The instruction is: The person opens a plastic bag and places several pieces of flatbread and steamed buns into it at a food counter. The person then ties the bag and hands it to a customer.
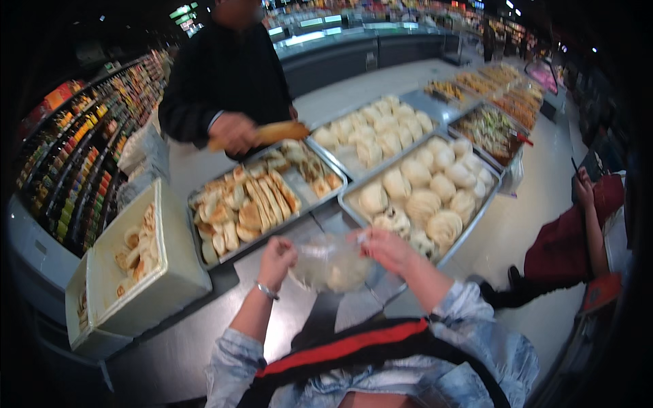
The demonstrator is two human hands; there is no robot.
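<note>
A clear plastic bag [326,257] with pale steamed buns inside hangs between my hands, over the metal counter. My left hand [279,261] pinches its left edge, and a bracelet circles that wrist. On the other side my right hand [380,250] grips the bag's right edge. Just past my right hand lies a metal tray of steamed buns [423,199], some of them twisted rolls and a few dark-flecked. Beyond my left hand sits a tray of browned flatbreads [255,204], several of them cut in strips.
Left of the trays stand white foam boxes [168,275] holding more bread. Across the counter a person in black [229,81] holds a long brown loaf or wooden piece [280,133]. Another bun tray [377,127] lies farther back. A person in dark red [561,239] is at right.
</note>
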